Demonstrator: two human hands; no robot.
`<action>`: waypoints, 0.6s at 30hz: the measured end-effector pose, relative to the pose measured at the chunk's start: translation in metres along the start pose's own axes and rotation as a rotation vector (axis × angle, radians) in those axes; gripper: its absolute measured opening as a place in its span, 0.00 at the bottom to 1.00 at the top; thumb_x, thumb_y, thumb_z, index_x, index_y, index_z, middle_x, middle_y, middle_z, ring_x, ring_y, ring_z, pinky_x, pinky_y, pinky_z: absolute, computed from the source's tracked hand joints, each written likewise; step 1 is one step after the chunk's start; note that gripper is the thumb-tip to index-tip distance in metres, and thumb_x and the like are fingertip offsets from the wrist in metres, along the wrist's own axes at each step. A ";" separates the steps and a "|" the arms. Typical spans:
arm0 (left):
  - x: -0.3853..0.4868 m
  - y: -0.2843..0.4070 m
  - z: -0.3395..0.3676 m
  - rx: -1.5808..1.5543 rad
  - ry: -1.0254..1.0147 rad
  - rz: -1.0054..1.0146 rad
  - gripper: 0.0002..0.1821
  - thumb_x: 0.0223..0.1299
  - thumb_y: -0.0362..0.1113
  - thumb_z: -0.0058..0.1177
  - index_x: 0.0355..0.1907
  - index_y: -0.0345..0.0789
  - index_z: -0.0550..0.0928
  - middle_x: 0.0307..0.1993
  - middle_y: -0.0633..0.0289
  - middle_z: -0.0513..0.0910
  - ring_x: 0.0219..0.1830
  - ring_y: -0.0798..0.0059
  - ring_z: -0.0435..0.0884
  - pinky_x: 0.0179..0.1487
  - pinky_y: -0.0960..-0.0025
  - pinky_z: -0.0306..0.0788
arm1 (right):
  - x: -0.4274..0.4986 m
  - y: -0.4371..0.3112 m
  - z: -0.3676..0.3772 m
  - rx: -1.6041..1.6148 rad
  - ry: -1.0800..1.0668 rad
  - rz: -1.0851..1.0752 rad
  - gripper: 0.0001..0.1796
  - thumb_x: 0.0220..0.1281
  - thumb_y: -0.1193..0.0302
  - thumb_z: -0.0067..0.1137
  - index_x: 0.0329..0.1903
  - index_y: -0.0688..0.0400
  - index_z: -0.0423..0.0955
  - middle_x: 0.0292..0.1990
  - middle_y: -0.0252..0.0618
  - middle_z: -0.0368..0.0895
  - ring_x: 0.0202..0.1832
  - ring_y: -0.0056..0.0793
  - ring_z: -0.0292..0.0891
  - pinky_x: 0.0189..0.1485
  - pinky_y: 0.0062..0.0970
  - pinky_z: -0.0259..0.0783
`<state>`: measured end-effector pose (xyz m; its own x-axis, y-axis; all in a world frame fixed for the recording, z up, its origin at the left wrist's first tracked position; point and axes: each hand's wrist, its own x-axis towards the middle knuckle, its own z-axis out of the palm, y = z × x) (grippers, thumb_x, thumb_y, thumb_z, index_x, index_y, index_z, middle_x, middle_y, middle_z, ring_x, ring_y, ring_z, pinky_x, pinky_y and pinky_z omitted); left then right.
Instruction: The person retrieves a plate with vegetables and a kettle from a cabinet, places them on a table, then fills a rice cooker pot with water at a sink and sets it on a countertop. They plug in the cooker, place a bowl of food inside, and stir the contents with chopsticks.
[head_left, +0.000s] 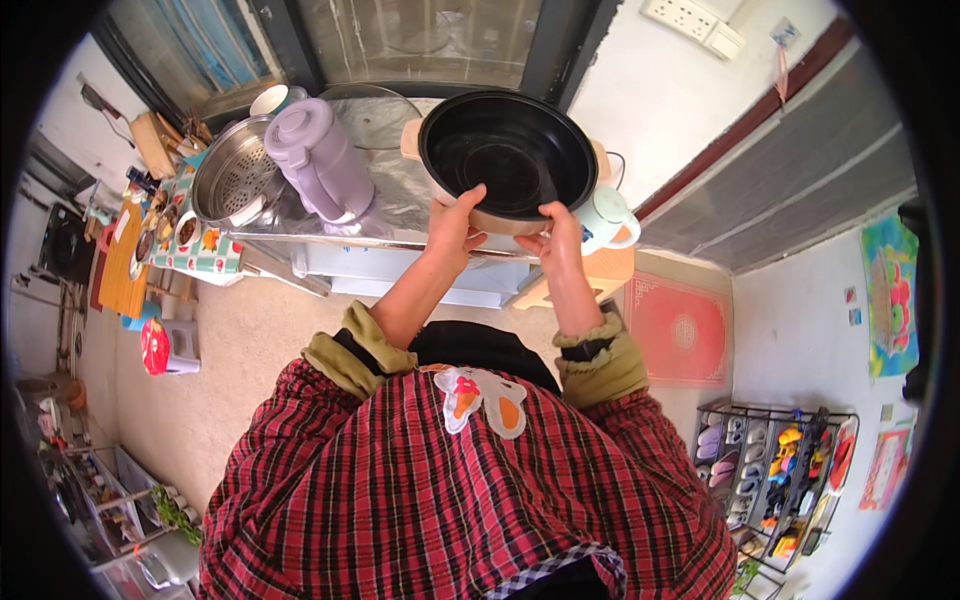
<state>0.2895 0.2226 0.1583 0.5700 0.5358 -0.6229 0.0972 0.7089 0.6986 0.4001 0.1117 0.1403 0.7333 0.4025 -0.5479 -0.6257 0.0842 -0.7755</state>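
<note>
Both my hands grip the near rim of an electric cooking pot with a black inside and beige side handles. My left hand has its thumb over the rim and its fingers under the outer wall. On the other side of the near rim, my right hand holds it the same way. Nothing shows inside the pot. It is over a counter covered with clear plastic; whether its base rests there cannot be seen. A glass lid lies behind, to the pot's left.
Left of the pot stand a lilac thermos jug and a steel steamer. A pale green kettle sits close by the pot's right side. A power strip is on the wall. A shoe rack stands at the lower right.
</note>
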 end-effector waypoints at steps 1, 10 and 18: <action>0.001 0.002 -0.002 -0.010 0.003 0.030 0.28 0.42 0.44 0.56 0.46 0.39 0.62 0.40 0.60 0.65 0.39 0.63 0.71 0.42 0.61 0.69 | -0.006 0.006 0.005 0.007 -0.018 -0.004 0.17 0.45 0.66 0.50 0.38 0.62 0.65 0.31 0.42 0.70 0.33 0.43 0.73 0.32 0.38 0.75; 0.004 0.015 -0.049 -0.047 -0.099 -0.015 0.18 0.41 0.32 0.48 0.40 0.35 0.67 0.30 0.59 0.69 0.29 0.65 0.74 0.31 0.65 0.74 | -0.060 -0.001 -0.030 0.049 -0.085 0.116 0.46 0.49 0.42 0.49 0.61 0.56 0.41 0.57 0.51 0.49 0.58 0.50 0.51 0.49 0.45 0.64; -0.006 0.017 -0.081 -0.022 -0.292 -0.044 0.23 0.38 0.34 0.47 0.44 0.32 0.68 0.36 0.56 0.73 0.31 0.61 0.76 0.35 0.59 0.75 | 0.042 -0.104 -0.046 -0.423 -0.387 -0.080 0.38 0.57 0.39 0.28 0.56 0.58 0.60 0.49 0.42 0.70 0.51 0.29 0.66 0.51 0.26 0.63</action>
<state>0.2216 0.2687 0.1456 0.7765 0.3519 -0.5227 0.1108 0.7402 0.6631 0.5085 0.0782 0.1837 0.5736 0.7205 -0.3898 -0.3537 -0.2114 -0.9112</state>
